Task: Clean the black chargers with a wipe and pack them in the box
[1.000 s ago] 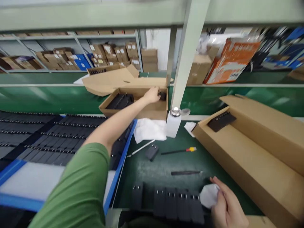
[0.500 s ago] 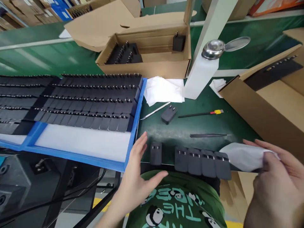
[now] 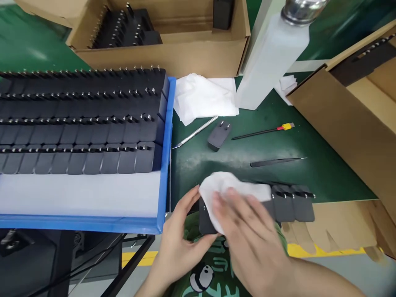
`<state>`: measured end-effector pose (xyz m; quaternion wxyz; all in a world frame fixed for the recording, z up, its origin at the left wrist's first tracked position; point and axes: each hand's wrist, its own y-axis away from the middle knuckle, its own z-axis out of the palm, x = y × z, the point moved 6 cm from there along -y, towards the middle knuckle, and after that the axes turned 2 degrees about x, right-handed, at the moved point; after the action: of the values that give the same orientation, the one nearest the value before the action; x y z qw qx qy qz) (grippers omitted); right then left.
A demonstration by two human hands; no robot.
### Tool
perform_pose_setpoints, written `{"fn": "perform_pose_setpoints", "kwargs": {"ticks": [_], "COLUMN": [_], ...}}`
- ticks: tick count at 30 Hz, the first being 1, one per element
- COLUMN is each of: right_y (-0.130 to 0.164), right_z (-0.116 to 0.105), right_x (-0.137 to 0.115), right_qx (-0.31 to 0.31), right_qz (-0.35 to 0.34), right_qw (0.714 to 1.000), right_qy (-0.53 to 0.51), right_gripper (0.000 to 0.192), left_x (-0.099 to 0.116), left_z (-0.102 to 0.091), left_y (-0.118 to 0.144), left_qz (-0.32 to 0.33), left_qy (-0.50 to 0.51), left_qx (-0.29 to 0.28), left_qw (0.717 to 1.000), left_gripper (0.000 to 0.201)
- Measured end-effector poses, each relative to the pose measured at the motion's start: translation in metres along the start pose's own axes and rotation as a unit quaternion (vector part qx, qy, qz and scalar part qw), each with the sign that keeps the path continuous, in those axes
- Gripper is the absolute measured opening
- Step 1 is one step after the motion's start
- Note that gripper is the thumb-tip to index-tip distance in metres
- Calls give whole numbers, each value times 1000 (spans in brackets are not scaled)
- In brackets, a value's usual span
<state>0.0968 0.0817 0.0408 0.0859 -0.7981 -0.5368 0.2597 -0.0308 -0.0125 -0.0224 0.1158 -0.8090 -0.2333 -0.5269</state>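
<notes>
At bench front edge: left hand gripping charger; right hand pressing cloth onto it. Shirt lettering unreadable.

I am working at a factory assembly bench: a blue tray of black chargers at nine o'clock, cardboard cartons at twelve, green mat underneath.

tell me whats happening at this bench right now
A person at a green bench holds a black charger at the near edge with the left hand, while the right hand presses a white cloth over it. More black chargers lie in a row beside it. A blue tray to the left holds rows of them.
</notes>
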Motion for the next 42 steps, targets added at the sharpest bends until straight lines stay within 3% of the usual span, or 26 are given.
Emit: {"fn": "perform_pose_setpoints", "kwargs": {"ticks": [4,18,24,30,35,38,42], "right_y": [1,3,12,2,6,4,1], "right_z": [13,4,1,12,4,8,5], "right_x": [-16,-17,-29,-38,-30,-18,-24], "right_qx": [-33,-70,17,-73,-11,-71,-44], "right_qz": [-29,-99,-122,-175,-128,-62,-132], "right_qw": [999,991,992,982,986,981,984], "right_qy": [12,56,-10,-24,-107,-172,-110], "right_gripper": [52,47,37,41,38,41,39], "left_x": [-2,9,8,8,8,9,11], "left_z": [1,0,1,0,0,0,0], "left_y": [2,-6,-8,-9,-9,-10,-11], "left_qz": [17,34,32,37,46,50,51], "left_qy": [-14,-13,13,32,30,28,28], "left_qx": [7,-29,-44,-51,-46,-41,-39], "left_qw": [1000,999,998,997,997,998,998], "left_gripper": [81,87,81,79,80,76,75]}}
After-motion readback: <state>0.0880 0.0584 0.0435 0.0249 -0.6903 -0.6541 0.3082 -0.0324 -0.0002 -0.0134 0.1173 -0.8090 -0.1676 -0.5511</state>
